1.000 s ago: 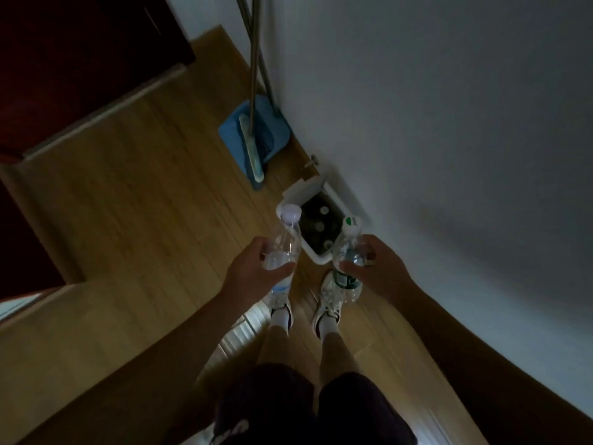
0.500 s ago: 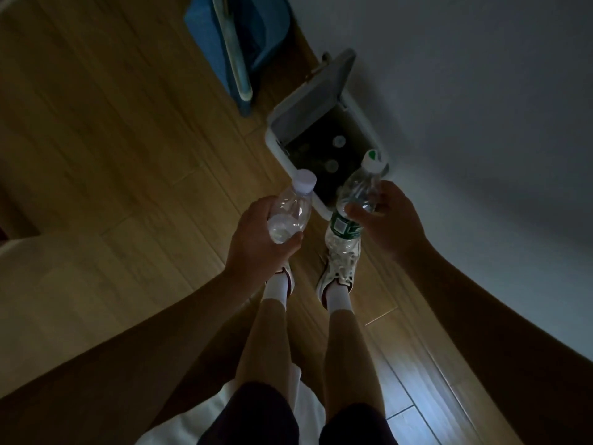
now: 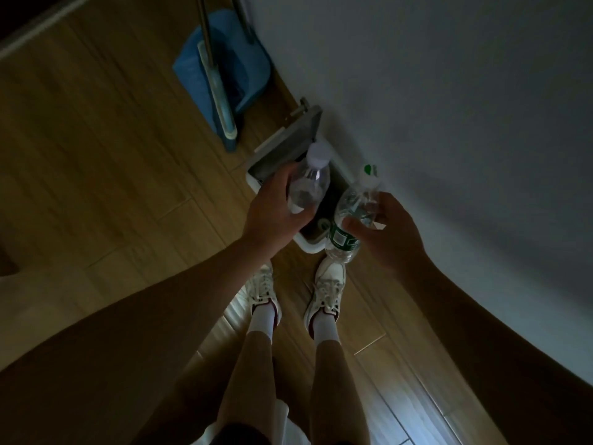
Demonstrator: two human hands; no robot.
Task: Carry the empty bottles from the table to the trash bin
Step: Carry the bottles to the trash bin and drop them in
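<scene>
We see a dim room with a wood plank floor filling the frame from 6 to 11 o'clock. A plain pale wall runs from 12 to 4 o'clock. At 12 o'clock, a blue dustpan and a broom stand against that wall.

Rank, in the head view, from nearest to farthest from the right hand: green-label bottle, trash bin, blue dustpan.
1. Green-label bottle: in the right hand grip.
2. Trash bin: open, just below-left of the hand.
3. Blue dustpan: beyond the bin, along the wall.
</scene>
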